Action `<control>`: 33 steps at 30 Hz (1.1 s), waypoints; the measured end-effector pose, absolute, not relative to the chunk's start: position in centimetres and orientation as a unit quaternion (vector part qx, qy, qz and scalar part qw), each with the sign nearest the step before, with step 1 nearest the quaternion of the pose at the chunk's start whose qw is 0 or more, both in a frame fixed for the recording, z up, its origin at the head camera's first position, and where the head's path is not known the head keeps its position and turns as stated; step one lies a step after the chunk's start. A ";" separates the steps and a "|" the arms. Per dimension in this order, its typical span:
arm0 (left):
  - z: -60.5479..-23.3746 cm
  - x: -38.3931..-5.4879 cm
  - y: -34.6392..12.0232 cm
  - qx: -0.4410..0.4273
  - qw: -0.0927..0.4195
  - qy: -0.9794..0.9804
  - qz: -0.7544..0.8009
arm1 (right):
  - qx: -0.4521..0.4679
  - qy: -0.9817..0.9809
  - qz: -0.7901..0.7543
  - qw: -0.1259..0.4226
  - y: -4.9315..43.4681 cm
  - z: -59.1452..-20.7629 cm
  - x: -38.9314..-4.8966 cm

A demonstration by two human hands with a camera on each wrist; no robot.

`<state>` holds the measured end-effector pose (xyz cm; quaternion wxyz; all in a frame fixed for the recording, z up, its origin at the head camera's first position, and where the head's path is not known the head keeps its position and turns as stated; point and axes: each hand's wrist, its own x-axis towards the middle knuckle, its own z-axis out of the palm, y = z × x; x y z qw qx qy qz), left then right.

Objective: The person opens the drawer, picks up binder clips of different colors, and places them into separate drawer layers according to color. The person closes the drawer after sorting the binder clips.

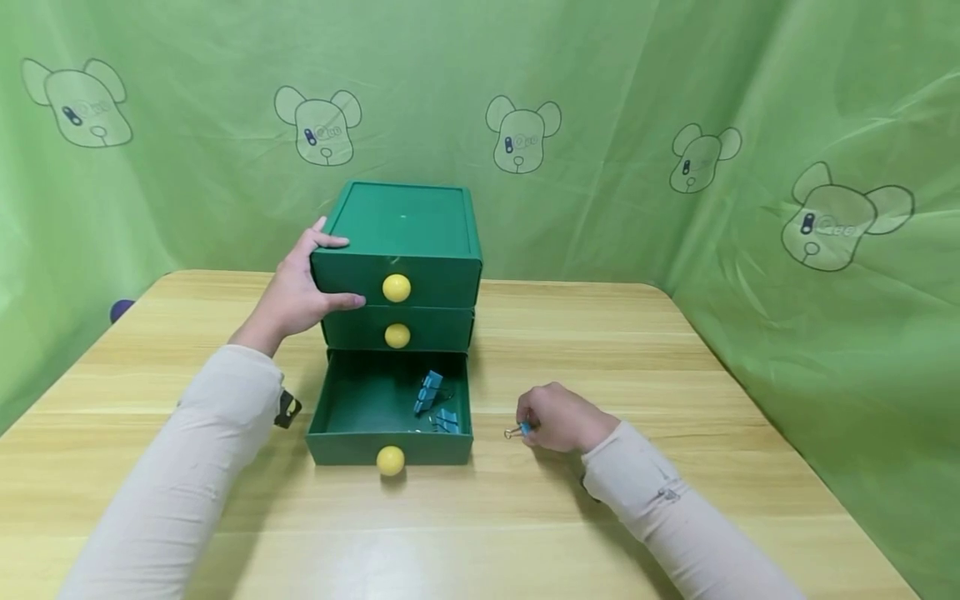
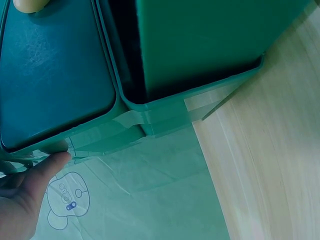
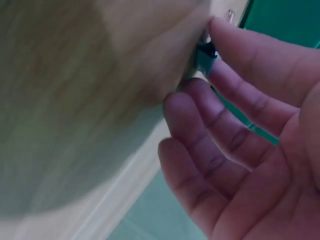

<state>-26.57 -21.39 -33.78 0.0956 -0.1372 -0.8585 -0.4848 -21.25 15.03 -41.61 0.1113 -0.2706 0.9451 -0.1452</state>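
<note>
A dark green drawer cabinet (image 1: 401, 221) with yellow round knobs stands on the wooden table. My left hand (image 1: 292, 290) holds its upper left corner, thumb across the front of the top drawer and fingers over the side and top edge. The bottom drawer (image 1: 352, 450) is pulled out; inside lie a blue binder clip (image 1: 428, 393) and another blue binder clip (image 1: 447, 421). Right of that drawer, my right hand (image 1: 564, 417) pinches a small blue binder clip (image 3: 206, 59) between thumb and forefinger, its metal handles pointing left. The other right fingers are loosely bent.
The two upper drawers (image 1: 442, 329) are closed. Green curtain (image 1: 585, 225) with printed bear heads hangs behind and beside the table (image 1: 600, 525). A purple round thing (image 1: 122, 310) shows at the table's far left edge. A black piece (image 1: 287, 409) sits by the left cuff.
</note>
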 end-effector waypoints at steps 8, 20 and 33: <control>-33.7 -26.5 -21.4 -0.137 0.094 -0.859 -0.485 | -0.287 0.942 -0.145 0.091 15.3 -41.8 -21.3; -33.7 -26.4 -21.3 -0.134 0.093 -0.859 -0.485 | -0.283 0.946 -0.148 0.057 15.7 -40.6 -21.5; -33.7 -26.4 -21.2 -0.134 0.090 -0.860 -0.484 | -0.289 0.949 -0.123 0.036 15.4 -38.7 -21.6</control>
